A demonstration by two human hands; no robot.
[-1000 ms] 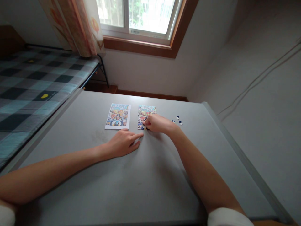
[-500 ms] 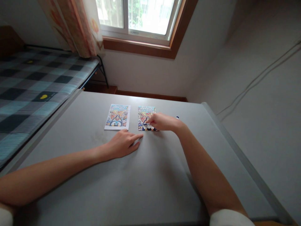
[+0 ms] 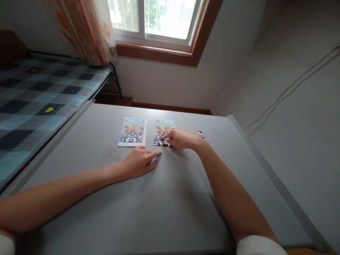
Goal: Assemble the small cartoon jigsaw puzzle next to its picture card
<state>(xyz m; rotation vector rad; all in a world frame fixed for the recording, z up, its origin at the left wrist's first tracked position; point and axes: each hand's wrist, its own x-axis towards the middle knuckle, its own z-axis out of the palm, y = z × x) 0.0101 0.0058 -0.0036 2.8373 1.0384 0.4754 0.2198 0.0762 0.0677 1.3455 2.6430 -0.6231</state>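
A small jigsaw puzzle (image 3: 165, 124) with a crowded, colourful cartoon picture lies on the grey table. My right hand (image 3: 182, 138) is over its lower right part, index finger and thumb drawn together at what looks like a puzzle piece, mostly hidden by the fingers. To the left of the puzzle is a white-bordered picture sheet (image 3: 132, 131) with a matching print. Just below that sheet my left hand (image 3: 140, 161) rests flat on the table, fingers spread, holding nothing; its fingertips touch or nearly touch the sheet's lower edge. Loose dark-and-white pieces (image 3: 200, 133) lie beyond my right wrist.
The grey table (image 3: 148, 212) stretches under both arms, with a raised rim along its right side. A bed with a checked cover (image 3: 53, 88) stands on the left. Beyond the table are a curtain (image 3: 87, 32) and a brown-framed window (image 3: 159, 53). Cables (image 3: 287, 88) run along the right wall.
The puzzle's lower left part has shifted slightly left, and my right hand has moved a little left with it. More of the loose pieces shows past my wrist. My left hand stays put.
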